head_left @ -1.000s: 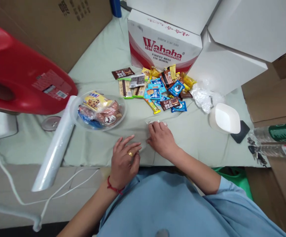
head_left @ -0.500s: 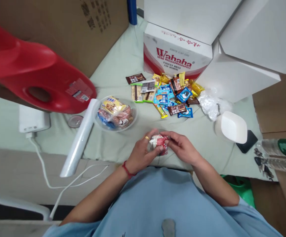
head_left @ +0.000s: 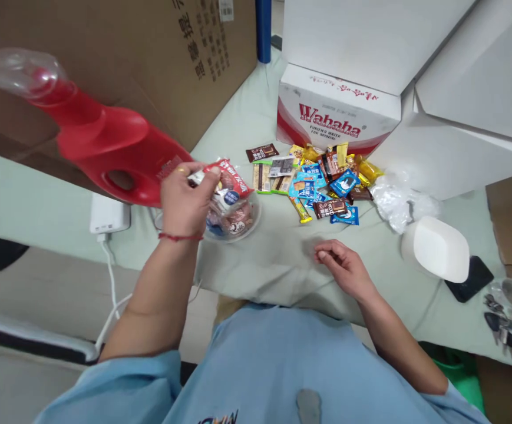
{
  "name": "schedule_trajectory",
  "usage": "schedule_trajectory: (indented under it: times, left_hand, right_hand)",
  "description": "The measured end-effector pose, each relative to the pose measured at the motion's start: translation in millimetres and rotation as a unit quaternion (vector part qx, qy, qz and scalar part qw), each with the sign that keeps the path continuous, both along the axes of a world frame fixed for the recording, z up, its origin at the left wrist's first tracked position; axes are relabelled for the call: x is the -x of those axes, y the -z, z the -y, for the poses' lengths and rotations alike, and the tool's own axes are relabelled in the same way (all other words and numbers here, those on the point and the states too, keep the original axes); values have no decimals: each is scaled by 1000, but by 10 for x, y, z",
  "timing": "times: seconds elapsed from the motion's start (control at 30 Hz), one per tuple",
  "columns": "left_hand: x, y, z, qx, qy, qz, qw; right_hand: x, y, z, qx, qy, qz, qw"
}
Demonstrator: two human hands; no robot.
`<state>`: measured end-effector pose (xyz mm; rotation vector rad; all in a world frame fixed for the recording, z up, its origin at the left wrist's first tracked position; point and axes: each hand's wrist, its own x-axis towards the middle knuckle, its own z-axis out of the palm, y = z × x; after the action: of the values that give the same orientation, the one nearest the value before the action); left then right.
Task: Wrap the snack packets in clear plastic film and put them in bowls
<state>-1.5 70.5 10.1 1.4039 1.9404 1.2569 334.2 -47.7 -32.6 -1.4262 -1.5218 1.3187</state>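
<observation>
Clock positions are read from the centre of the view. The cloth-covered counter [head_left: 264, 265] spans the scene. A brown carton [head_left: 141, 59] stands at 10 to 11 o'clock, and a red-and-white "Wahaha" carton [head_left: 337, 121] at 1 to 2 o'clock. A red jug [head_left: 109, 141] with a handle slants at 9 to 10 o'clock, in front of the brown carton. A heap of small wrapped snacks [head_left: 321, 188] lies at 2 to 3 o'clock, before the Wahaha carton. A clear bowl [head_left: 251, 231] holding wrapped items rests at 9 o'clock, close to the centre; a white container [head_left: 436, 250] sits far out at 3 o'clock. Left hand [head_left: 185, 197], 9 to 10 o'clock: fingers pinching a red-and-white packet [head_left: 233, 184] over the bowl; contact with the bowl's contents cannot be judged. Right hand [head_left: 344, 268], 4 o'clock: fingers curled, thumb tip drawn against the forefinger, nearest the bare cloth below the snack heap.
</observation>
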Motion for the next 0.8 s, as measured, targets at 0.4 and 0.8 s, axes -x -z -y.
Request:
schedule_trajectory:
  times: [0.4,0.8]
  left_hand:
    - [-7,291,-222,136,39,-299,944]
    - [23,66,-162,29,269,-331,904]
  right_hand:
    - [-315,182,192,43,28,85,995]
    - [-328,165,216,28,-14,128,991]
